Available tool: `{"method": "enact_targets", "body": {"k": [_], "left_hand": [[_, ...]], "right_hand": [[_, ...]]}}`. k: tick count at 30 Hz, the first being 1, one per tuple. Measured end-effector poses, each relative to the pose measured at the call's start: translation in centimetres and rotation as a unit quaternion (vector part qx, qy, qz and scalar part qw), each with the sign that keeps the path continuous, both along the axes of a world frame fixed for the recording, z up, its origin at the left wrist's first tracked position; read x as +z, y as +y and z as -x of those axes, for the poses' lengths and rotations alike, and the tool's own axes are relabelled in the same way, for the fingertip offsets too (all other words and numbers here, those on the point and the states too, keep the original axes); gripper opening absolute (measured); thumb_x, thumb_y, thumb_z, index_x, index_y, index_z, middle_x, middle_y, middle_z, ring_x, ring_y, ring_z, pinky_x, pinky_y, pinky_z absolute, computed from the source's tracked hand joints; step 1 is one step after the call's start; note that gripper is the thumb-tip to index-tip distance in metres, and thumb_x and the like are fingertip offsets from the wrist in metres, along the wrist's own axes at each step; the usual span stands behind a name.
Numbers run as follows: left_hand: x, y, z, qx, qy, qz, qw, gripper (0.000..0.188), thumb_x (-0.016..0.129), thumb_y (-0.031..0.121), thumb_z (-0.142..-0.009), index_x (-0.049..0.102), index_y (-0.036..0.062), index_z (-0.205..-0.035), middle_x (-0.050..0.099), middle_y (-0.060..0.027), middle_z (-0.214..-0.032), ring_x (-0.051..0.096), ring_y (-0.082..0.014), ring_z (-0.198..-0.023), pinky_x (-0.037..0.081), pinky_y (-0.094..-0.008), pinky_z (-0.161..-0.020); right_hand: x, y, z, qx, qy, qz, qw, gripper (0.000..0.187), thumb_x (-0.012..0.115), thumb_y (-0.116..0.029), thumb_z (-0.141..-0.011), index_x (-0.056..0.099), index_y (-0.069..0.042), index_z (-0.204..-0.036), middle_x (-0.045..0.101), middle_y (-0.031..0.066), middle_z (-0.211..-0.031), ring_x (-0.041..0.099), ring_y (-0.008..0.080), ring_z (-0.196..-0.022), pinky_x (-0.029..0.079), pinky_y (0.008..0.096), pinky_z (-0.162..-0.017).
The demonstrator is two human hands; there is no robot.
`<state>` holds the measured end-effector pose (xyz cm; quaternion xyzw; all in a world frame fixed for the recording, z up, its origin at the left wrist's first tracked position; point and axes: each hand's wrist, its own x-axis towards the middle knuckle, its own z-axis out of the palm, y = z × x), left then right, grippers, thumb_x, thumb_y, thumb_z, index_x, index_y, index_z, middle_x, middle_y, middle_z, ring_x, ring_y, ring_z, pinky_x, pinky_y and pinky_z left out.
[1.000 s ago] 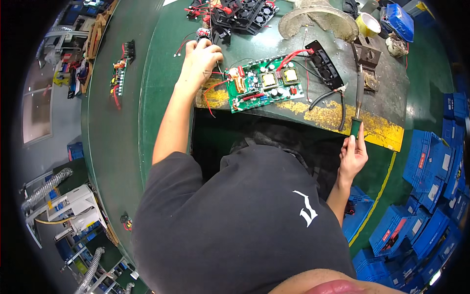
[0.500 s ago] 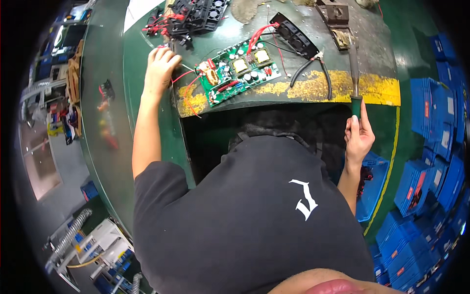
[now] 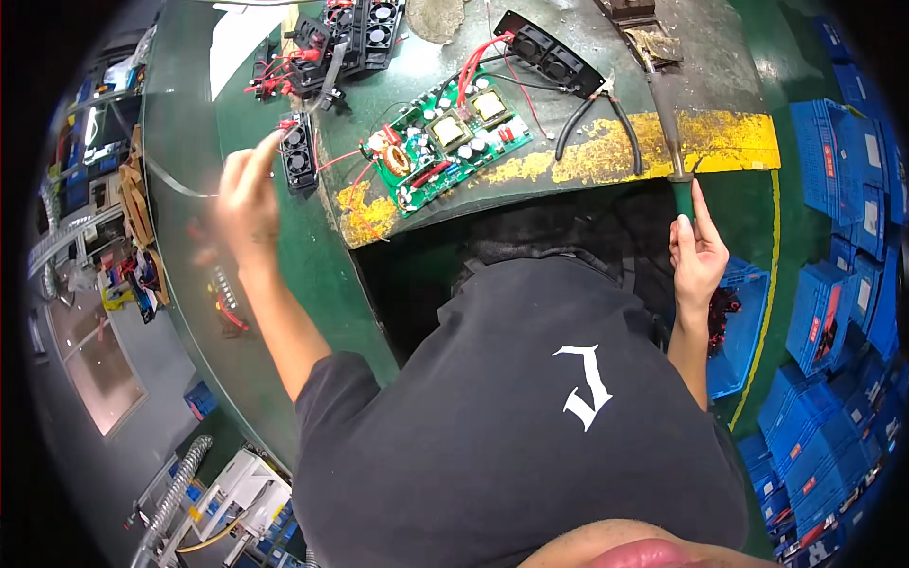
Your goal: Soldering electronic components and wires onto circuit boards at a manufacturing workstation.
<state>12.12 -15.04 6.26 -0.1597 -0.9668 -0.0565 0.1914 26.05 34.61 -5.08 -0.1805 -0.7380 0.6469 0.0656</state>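
Note:
My right hand (image 3: 699, 260) is wrapped round the green handle of a soldering iron (image 3: 668, 118), whose metal barrel points away toward a small dark metal stand (image 3: 653, 43). My left hand (image 3: 248, 204) is in the air at the left, its fingers smeared by motion. Just right of it lies a black panel with small fans (image 3: 298, 156), a red wire leading from it toward a green circuit board (image 3: 450, 142). A pale thin strand (image 3: 180, 183) curves near the left hand; I cannot tell whether it is held. Red and black wires join the board to another black fan panel (image 3: 549, 55).
Black-handled pliers (image 3: 601, 118) lie between the board and the iron. A pile of black fan parts with red wires (image 3: 327, 47) sits at the far left. The bench has a worn yellow front edge (image 3: 729, 142). Blue crates (image 3: 824, 312) are stacked at the right.
My left hand has moved left and nearer, off the fan panel, which now shows. The right hand still grips the soldering iron. The whole view has shifted slightly.

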Motion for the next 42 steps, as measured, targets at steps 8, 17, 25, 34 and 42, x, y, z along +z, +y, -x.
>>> {"method": "enact_targets", "body": {"k": [8,17,25,34,42], "left_hand": [[-3.9,16.9,-3.1,-0.268,-0.103,-0.066,0.956,0.030,0.069,0.010,-0.078,0.073,0.0123,-0.108,0.062,-0.0042,-0.090,0.063,-0.0241,-0.082,0.047,-0.0388,-0.072],[-7.5,22.6,-5.1,-0.378,-0.008,-0.121,0.918,0.025,0.074,0.024,-0.079,0.075,0.0225,-0.103,0.051,0.0049,-0.085,0.054,-0.0139,-0.081,0.037,-0.0364,-0.089],[-4.5,23.2,-4.2,-0.345,0.113,-0.202,0.910,0.038,0.074,0.013,-0.068,0.081,0.0149,-0.105,0.053,0.0029,-0.077,0.053,-0.0142,-0.064,0.045,-0.0320,-0.061],[-6.1,21.8,-2.1,-0.266,0.040,-0.162,0.949,0.052,0.064,0.005,-0.077,0.074,0.0162,-0.127,0.047,-0.0003,-0.074,0.048,-0.0178,-0.061,0.037,-0.0334,-0.059],[-8.9,21.9,-0.7,-0.160,-0.040,-0.001,0.986,0.057,0.061,0.001,-0.081,0.071,0.0258,-0.132,0.056,-0.0038,-0.082,0.057,-0.0211,-0.066,0.043,-0.0357,-0.061]], "right_hand": [[0.5,0.0,-1.4,0.014,-0.003,0.024,1.000,0.052,0.056,-0.004,-0.103,0.047,-0.005,-0.154,0.057,-0.0046,-0.079,0.040,-0.0011,-0.059,0.031,0.0151,-0.052],[-0.3,1.4,-2.9,-0.005,-0.004,0.046,0.999,0.052,0.056,-0.003,-0.103,0.047,-0.005,-0.154,0.057,-0.0044,-0.080,0.041,-0.0012,-0.060,0.032,0.0153,-0.052],[-0.2,2.0,-3.0,0.017,0.001,0.006,1.000,0.052,0.057,0.001,-0.102,0.049,-0.004,-0.153,0.054,-0.0066,-0.081,0.040,0.0000,-0.062,0.031,0.0163,-0.055],[0.5,2.0,-2.6,0.059,-0.010,-0.088,0.994,0.044,0.062,0.004,-0.095,0.061,0.003,-0.139,0.068,0.0174,-0.135,0.067,0.0169,-0.115,0.050,0.0280,-0.098],[1.3,1.2,-1.0,0.131,0.012,-0.152,0.980,0.046,0.064,0.003,-0.092,0.064,-0.003,-0.138,0.075,0.0190,-0.114,0.073,0.0191,-0.095,0.052,0.0286,-0.087]]}}
